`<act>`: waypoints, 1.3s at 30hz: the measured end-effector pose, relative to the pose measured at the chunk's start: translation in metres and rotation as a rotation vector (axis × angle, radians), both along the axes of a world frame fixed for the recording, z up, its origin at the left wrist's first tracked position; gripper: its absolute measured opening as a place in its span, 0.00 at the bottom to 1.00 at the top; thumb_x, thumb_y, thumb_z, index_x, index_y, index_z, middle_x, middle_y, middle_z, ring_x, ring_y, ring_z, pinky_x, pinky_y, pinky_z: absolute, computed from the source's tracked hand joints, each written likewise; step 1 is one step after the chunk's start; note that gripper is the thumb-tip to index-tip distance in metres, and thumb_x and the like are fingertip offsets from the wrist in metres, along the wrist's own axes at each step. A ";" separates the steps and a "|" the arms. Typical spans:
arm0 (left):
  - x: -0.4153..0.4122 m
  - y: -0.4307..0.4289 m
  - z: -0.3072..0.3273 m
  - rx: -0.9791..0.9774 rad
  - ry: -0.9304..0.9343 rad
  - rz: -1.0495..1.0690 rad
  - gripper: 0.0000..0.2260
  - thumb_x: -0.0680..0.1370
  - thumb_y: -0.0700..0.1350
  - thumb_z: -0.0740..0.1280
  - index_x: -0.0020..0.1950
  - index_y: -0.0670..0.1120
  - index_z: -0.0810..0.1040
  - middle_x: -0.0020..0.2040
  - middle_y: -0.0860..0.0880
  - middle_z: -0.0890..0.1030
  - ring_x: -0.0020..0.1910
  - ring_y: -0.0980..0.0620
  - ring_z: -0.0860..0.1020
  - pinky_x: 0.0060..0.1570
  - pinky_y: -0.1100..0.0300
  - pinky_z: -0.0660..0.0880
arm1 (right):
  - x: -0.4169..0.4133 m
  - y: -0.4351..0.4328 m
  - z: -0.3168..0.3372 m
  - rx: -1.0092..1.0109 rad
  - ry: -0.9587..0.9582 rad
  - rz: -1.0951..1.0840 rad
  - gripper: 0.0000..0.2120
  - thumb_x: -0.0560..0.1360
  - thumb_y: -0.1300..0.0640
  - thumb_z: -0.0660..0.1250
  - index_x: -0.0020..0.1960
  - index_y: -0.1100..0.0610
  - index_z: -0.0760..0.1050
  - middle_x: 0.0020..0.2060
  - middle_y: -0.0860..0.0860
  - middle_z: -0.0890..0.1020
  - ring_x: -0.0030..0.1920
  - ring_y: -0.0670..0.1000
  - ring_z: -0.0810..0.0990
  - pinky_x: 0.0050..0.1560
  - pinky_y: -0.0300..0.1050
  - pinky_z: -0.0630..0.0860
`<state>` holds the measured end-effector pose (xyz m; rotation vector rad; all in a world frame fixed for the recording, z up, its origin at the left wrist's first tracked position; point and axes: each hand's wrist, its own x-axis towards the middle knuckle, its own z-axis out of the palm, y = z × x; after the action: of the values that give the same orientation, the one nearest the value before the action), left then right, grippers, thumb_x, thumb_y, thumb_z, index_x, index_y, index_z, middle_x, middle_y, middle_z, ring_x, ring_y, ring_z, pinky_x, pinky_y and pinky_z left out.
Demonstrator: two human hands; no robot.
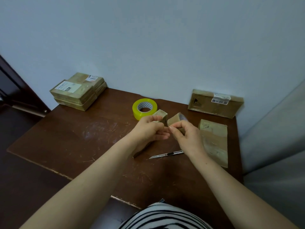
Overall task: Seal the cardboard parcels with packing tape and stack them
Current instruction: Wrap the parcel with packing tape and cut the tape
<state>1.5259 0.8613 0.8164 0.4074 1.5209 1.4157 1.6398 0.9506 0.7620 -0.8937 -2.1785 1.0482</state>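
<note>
A small cardboard parcel (173, 119) is held up over the middle of the brown table (74, 138), its two end flaps standing open. My left hand (148, 129) pinches the left flap and my right hand (186, 134) pinches the right flap. A yellow roll of packing tape (137, 109) lies flat just behind my left hand. A stack of taped parcels (77, 91) sits at the table's back left corner. One flat parcel (214, 104) leans at the back right, and another parcel (214, 141) lies flat to the right of my right hand.
A utility knife (166, 154) lies on the table below my right wrist, blade pointing left. A pale wall stands behind the table, a grey surface (272, 138) flanks its right edge, and a dark door (14, 90) is at the left.
</note>
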 end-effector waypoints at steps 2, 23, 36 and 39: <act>0.002 0.004 0.000 -0.036 0.083 0.024 0.22 0.76 0.29 0.60 0.70 0.39 0.64 0.43 0.36 0.81 0.36 0.47 0.81 0.40 0.58 0.81 | -0.002 -0.003 -0.002 0.129 0.009 -0.046 0.02 0.76 0.54 0.68 0.46 0.52 0.79 0.42 0.43 0.78 0.46 0.47 0.78 0.41 0.45 0.74; 0.003 0.007 -0.002 -0.104 1.075 -0.072 0.05 0.75 0.51 0.69 0.47 0.51 0.79 0.42 0.56 0.78 0.34 0.59 0.71 0.38 0.59 0.71 | -0.008 0.006 -0.001 -0.189 0.247 -0.061 0.08 0.77 0.54 0.67 0.40 0.45 0.75 0.34 0.40 0.80 0.37 0.35 0.76 0.35 0.29 0.69; -0.004 0.016 0.011 -0.086 0.385 -0.053 0.10 0.76 0.44 0.71 0.36 0.41 0.77 0.21 0.57 0.72 0.20 0.61 0.69 0.19 0.72 0.63 | 0.003 0.004 -0.003 -0.405 0.242 0.064 0.36 0.76 0.65 0.68 0.76 0.45 0.55 0.55 0.50 0.83 0.59 0.48 0.80 0.62 0.53 0.76; -0.004 0.022 0.009 -0.183 0.491 -0.066 0.10 0.75 0.46 0.72 0.38 0.42 0.76 0.26 0.52 0.72 0.23 0.58 0.67 0.21 0.69 0.63 | 0.002 0.003 -0.004 -0.398 0.212 0.071 0.37 0.75 0.66 0.68 0.76 0.46 0.54 0.61 0.55 0.80 0.64 0.50 0.76 0.65 0.58 0.73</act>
<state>1.5220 0.8829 0.8253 0.7226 1.9908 1.1608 1.6419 0.9536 0.7583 -0.8319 -1.8689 1.5723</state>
